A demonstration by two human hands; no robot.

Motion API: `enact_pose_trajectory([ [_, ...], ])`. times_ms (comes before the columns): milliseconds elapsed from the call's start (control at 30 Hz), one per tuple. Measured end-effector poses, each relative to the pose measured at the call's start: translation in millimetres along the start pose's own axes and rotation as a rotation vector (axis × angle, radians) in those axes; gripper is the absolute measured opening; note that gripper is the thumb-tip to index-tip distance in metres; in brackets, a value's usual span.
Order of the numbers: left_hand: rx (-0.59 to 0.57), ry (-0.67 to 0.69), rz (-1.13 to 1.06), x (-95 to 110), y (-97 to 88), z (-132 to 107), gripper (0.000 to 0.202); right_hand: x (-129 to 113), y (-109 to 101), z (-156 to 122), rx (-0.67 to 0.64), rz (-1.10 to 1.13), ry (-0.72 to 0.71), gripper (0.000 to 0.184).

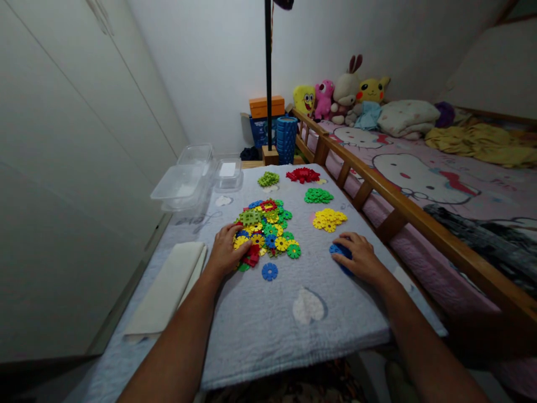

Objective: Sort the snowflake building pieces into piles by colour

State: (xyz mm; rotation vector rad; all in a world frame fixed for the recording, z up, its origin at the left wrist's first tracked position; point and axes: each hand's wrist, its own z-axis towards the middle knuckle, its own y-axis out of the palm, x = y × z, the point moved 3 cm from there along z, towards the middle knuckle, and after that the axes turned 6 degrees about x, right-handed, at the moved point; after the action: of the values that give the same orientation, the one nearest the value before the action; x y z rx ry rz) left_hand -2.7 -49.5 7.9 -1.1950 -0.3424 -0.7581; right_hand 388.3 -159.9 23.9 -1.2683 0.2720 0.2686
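On the table lies a mixed pile of plastic snowflake discs in red, yellow, green and blue, with some square olive-green pieces. My left hand rests at the pile's left edge, thumb and fingers apart, touching pieces there. A single blue disc sits in front of the pile. To the right, my right hand curls over blue discs, thumb and fingers around them; its palm hides part of them. Beyond it are sorted heaps of yellow discs, green discs, red pieces and olive-green pieces.
Clear plastic containers stand at the back left, in front of a white wardrobe. A folded cream cloth lies by my left forearm. A wooden bed rail runs along the right side. A black pole rises behind the table.
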Motion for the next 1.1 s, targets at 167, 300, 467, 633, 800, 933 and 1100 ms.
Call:
enact_pose_trajectory([
  [167,-0.026,-0.014,-0.004,1.7,-1.6,-0.3,0.048,1.7,-1.6,-2.0,0.003,0.007,-0.001,0.033],
  [300,-0.019,-0.005,-0.004,1.3,-1.0,-0.5,0.048,0.6,-5.2,-3.6,-0.016,0.019,-0.009,0.035],
  [467,-0.001,-0.002,0.002,2.3,-0.7,-1.0,0.047,-3.5,-11.0,-1.0,-0.026,-0.019,-0.017,0.031],
  [633,-0.006,-0.007,-0.003,4.9,-2.2,-1.1,0.045,-34.6,-8.9,20.9,-0.037,0.033,-0.109,0.034],
  [800,-0.013,-0.012,-0.016,5.5,-2.2,-1.8,0.045,-92.9,17.1,40.2,-0.174,0.149,-0.283,0.027],
  [933,-0.006,-0.018,-0.009,5.2,-1.9,-2.0,0.045,-117.9,34.5,41.2,-0.192,0.064,-0.285,0.019],
  [1100,-0.002,0.000,-0.018,6.3,-1.6,-1.6,0.045,-117.2,38.1,36.8,-0.183,0.153,-0.226,0.016],
])
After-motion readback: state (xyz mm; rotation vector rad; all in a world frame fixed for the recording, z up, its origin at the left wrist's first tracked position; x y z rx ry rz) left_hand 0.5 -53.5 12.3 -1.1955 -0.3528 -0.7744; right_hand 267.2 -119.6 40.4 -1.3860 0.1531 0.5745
